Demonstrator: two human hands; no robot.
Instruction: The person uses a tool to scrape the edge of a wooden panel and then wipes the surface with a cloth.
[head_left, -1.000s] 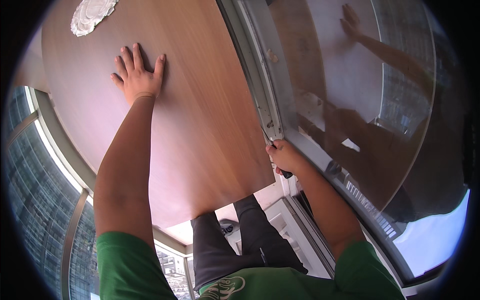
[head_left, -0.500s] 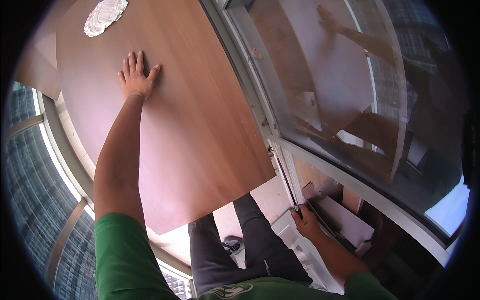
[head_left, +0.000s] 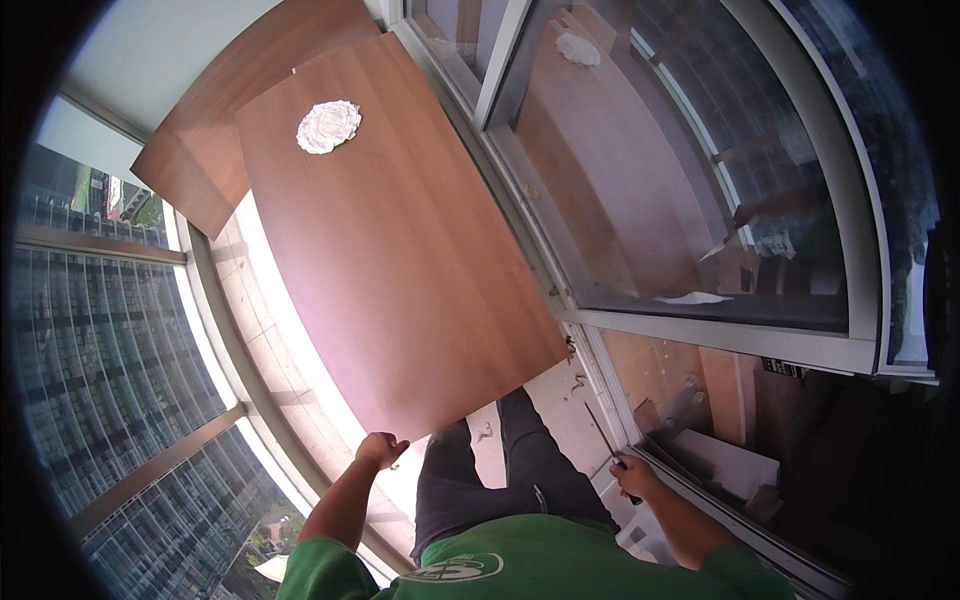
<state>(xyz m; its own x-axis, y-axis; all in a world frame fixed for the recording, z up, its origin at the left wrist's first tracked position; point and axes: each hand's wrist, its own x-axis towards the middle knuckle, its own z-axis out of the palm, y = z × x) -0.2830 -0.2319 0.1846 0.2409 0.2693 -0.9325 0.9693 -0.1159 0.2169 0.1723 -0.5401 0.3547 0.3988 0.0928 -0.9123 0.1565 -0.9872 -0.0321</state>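
A large wood-grain board (head_left: 400,240) stretches out flat before me, its near edge just in front of my thighs. At its near left corner is my left hand (head_left: 380,450), fingers curled closed; whether they grip the board's edge or something small is hidden. My right hand (head_left: 632,478), low on the right, is closed round the dark handle of a long, thin-shafted tool (head_left: 603,425). The shaft points away from me; its exact kind is unclear. A round, crumpled white piece (head_left: 328,127), like cloth or film, lies on the board's far part.
Another wood-grain panel (head_left: 215,130) stands beyond the board. A framed glass pane (head_left: 680,170) borders the right side and reflects the board. Large windows (head_left: 110,340) run along the left. Pale boxes (head_left: 725,460) lie at the lower right, near a white container (head_left: 650,535).
My left hand has left the board's middle, where it lay flat with fingers spread, and come back to the near left corner, closed. My right hand keeps the tool. The view has shifted.
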